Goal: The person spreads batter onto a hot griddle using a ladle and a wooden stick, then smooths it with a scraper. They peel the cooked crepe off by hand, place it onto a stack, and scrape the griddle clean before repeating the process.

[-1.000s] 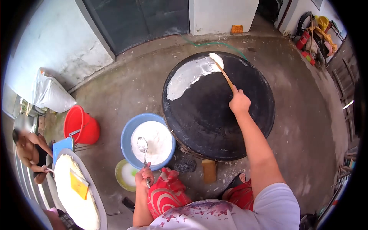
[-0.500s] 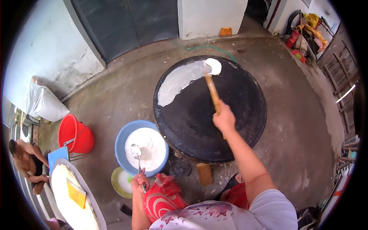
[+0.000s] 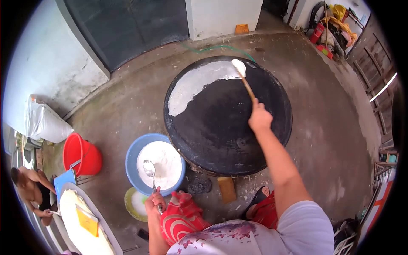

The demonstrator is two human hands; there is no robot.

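Note:
My right hand (image 3: 260, 118) is closed around a wooden spreader (image 3: 246, 87), reaching over the large round black griddle (image 3: 229, 127). The spreader's far end meets a lump of white batter (image 3: 238, 65) near the griddle's back edge. A thin curved band of batter (image 3: 191, 85) coats the griddle's back left side. In my left hand (image 3: 155, 202), held by my knee, is a metal spoon (image 3: 149, 169). Its bowl hangs over the blue basin (image 3: 132, 170), which holds white batter (image 3: 165, 157). The basin stands left of the griddle.
A green bowl (image 3: 129, 203) of white liquid sits beside the basin. Left are a red bucket (image 3: 89, 158), a white sack (image 3: 46, 121) and a table (image 3: 111, 238) with pale flat sheets. Another person (image 3: 32, 189) is beyond it. A brown block (image 3: 226, 190) lies before the griddle.
My right hand has moved right with the spreader, extending the batter band a little along the back edge. My left hand and spoon stay nearly still. The view has shifted slightly.

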